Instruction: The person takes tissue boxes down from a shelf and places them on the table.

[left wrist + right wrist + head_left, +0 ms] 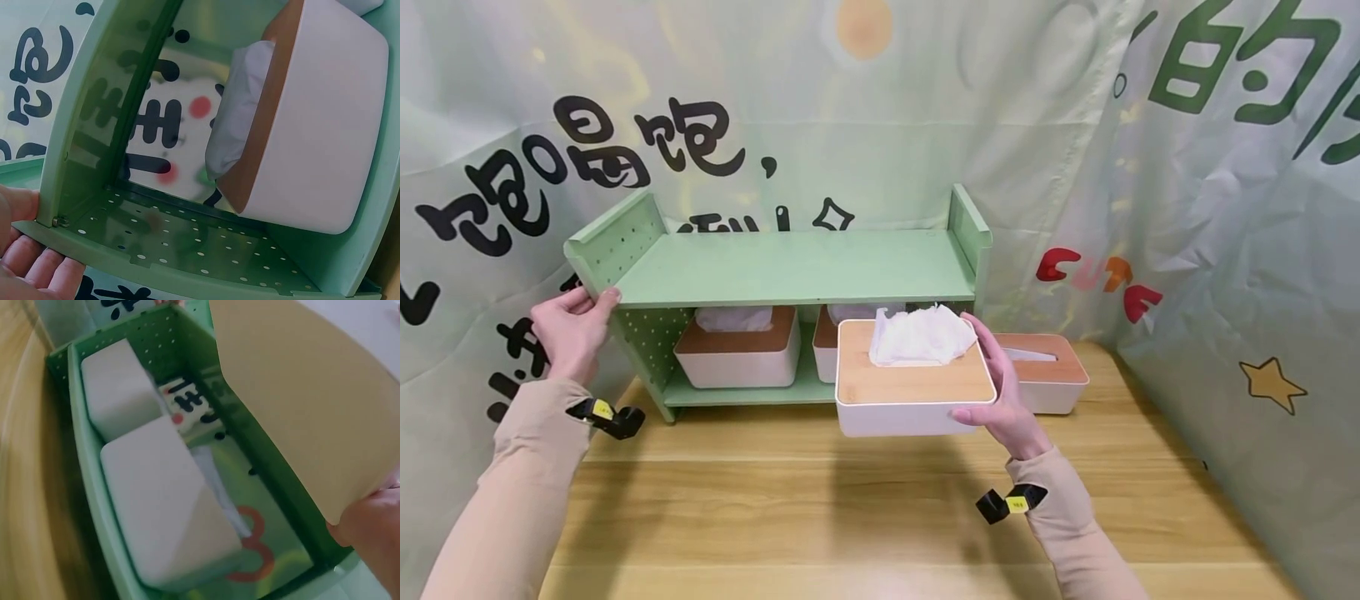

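My right hand (pixel 1009 408) grips the right end of a white tissue box (pixel 917 387) with a wooden lid, held above the table in front of the green two-tier shelf (pixel 797 267). White tissue (pixel 921 337) sticks out of its slot. In the right wrist view the box's pale side (pixel 306 394) fills the upper right. With thumb and fingers, my left hand (pixel 571 332) pinches the shelf's left side panel at its front edge; the left wrist view shows those fingers (pixel 45 267) on the green rim.
On the lower tier sits a similar tissue box (pixel 737 367); another tissue box (pixel 825 353) is mostly hidden behind the held one. A further wooden-lidded box (pixel 1051 396) stands on the wooden table (pixel 737 492), right of the shelf. Printed curtains (pixel 880 108) enclose the back and sides.
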`<state>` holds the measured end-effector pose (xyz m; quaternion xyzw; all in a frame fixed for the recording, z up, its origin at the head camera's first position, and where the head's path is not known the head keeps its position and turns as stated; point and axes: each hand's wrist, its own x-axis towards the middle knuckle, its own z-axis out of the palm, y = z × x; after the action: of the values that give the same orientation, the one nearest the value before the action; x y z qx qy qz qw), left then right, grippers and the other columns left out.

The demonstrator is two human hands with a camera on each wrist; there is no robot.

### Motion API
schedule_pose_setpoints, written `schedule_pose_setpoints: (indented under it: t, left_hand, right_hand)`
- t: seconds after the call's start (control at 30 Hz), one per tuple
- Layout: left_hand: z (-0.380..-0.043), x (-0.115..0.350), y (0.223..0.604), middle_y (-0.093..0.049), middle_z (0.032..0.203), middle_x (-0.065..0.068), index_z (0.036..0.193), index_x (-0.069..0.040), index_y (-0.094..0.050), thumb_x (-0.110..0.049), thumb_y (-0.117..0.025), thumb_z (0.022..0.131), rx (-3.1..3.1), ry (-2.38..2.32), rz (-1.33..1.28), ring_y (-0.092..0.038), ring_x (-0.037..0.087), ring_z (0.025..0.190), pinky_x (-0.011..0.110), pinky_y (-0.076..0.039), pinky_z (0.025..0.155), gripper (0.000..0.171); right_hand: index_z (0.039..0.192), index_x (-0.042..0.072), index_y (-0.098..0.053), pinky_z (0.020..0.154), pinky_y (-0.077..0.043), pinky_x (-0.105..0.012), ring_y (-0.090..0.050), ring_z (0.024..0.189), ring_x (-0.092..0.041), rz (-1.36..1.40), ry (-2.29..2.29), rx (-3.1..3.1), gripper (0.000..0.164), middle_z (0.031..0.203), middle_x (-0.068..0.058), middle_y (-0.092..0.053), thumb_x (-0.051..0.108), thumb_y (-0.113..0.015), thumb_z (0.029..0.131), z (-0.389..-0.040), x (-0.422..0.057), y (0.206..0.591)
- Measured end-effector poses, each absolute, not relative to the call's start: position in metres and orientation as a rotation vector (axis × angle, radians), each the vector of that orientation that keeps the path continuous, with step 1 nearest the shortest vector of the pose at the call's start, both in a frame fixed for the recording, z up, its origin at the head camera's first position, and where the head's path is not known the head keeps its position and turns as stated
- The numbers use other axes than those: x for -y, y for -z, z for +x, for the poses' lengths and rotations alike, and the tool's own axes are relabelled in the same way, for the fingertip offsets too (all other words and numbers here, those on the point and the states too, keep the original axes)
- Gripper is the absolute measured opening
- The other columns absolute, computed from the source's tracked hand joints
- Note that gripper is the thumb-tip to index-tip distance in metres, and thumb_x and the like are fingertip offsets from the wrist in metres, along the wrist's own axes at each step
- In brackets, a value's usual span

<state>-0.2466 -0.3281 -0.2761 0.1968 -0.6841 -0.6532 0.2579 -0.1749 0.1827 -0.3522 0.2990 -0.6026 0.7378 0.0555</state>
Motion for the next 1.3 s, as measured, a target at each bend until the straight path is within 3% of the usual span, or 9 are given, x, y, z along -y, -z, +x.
schedule_pose_setpoints:
  t: [0.4,0.87,1.3]
  left_hand:
    - [-0.247,0.328,0.273,-0.062,0.055,-0.028,0.137,-0.003,-0.056,-0.01,-0.074,0.089,1.838,1.801,0.524,-0.061,-0.013,0.054,0.003,-0.051,0.055,0.052]
    - [-0.248,0.33,0.275,-0.061,0.055,-0.03,0.137,-0.004,-0.058,-0.014,-0.076,0.088,1.865,1.776,0.548,-0.061,-0.012,0.056,0.005,-0.052,0.055,0.053]
    - [-0.246,0.328,0.274,-0.062,0.056,-0.029,0.137,-0.003,-0.057,-0.012,-0.074,0.089,1.855,1.787,0.535,-0.062,-0.012,0.056,0.005,-0.053,0.058,0.052]
  right_hand:
    - [0.158,0.004,-0.023,0.105,-0.043,-0.021,-0.043,0.131,-0.009,0.896,-2.227,1.791,0.108,0.152,0.004,-0.043,0.006,-0.084,0.069,-0.169,-0.204,0.376]
    - [0.159,0.001,-0.019,0.103,-0.046,-0.02,-0.045,0.132,-0.008,0.926,-2.203,1.803,0.108,0.157,0.004,-0.039,-0.006,-0.078,0.068,-0.163,-0.226,0.393]
    - [0.158,0.0,-0.02,0.102,-0.046,-0.017,-0.051,0.125,-0.005,0.881,-2.165,1.823,0.109,0.148,0.005,-0.048,-0.013,-0.074,0.065,-0.155,-0.248,0.405]
